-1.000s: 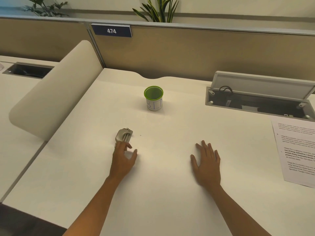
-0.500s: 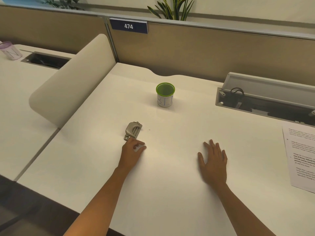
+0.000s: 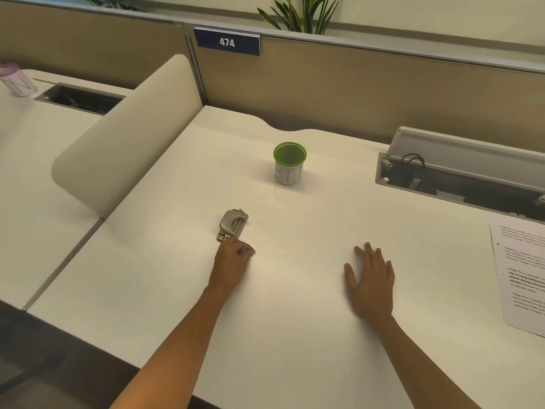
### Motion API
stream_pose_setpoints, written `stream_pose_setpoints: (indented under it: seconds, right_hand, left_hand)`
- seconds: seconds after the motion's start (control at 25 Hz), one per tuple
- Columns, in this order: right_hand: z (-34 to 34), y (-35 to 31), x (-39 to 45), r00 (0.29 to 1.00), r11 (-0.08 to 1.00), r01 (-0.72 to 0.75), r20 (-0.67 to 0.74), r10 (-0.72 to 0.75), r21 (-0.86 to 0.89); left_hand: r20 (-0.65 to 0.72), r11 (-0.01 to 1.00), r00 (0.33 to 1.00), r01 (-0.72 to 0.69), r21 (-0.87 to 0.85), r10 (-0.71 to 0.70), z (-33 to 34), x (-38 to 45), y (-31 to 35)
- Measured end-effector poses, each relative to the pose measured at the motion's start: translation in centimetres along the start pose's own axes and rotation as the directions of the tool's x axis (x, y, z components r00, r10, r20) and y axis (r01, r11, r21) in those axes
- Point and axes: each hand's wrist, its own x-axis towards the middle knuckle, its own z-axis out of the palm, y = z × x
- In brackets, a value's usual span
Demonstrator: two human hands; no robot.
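The small metal hole punch (image 3: 233, 225) lies on the counter (image 3: 295, 335) just ahead of the left hand (image 3: 232, 262), whose curled fingers meet its near end, I cannot tell if gripping, while the right hand (image 3: 372, 278) rests flat and released, and it seems stiff, smooth and rather heavy, best pinched across its long sides.

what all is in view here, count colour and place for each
hole punch: 1, grey metal, left of desk centre
speck: 1, white, just right of the hole punch
cup: 1, green rim, white label, upright, mid-desk
printed sheet: 1, white, right desk edge
cable tray: 1, grey, lid up, back right
number plate: 1, dark blue, reads 474, on the partition
second cup: 1, purple rim, neighbouring desk
plants: 2, green, behind the partition
desk: 1, white
left hand: 1, fingers curled, at the hole punch's near end
right hand: 1, flat on the desk
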Motion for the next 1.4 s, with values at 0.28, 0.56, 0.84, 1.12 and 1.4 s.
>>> stream_pose_setpoints:
  seconds: [0.28,0.56,0.84,1.12,1.4]
  right_hand:
    - [1.6,-4.6,2.0,0.995,0.981,0.094,-0.028,-0.091,0.168]
    - [4.7,-12.5,5.2,0.925,0.864,0.225,0.180,-0.335,0.451]
    - [6.5,-18.0,8.8,0.900,0.910,0.151,0.328,-0.289,0.386]
    - [7.0,-19.6,10.3,0.910,0.954,0.191,0.323,-0.260,0.231]
    - [6.8,-18.4,9.3,0.848,0.921,0.359,0.360,-0.389,0.148]
  left_hand:
    - [-0.072,0.993,0.997,0.029,-0.115,-0.038,0.2,-1.8,-0.5]
    - [-0.128,0.939,0.964,0.191,-0.286,-0.235,-0.3,-2.2,-0.7]
    - [-0.133,0.931,0.967,0.163,-0.325,-0.216,-0.5,-2.4,-0.4]
    - [-0.099,0.913,0.971,0.166,-0.373,-0.218,-0.3,-2.1,0.6]
    - [-0.284,0.932,0.959,-0.091,-0.350,-0.013,-1.0,9.2,10.2]
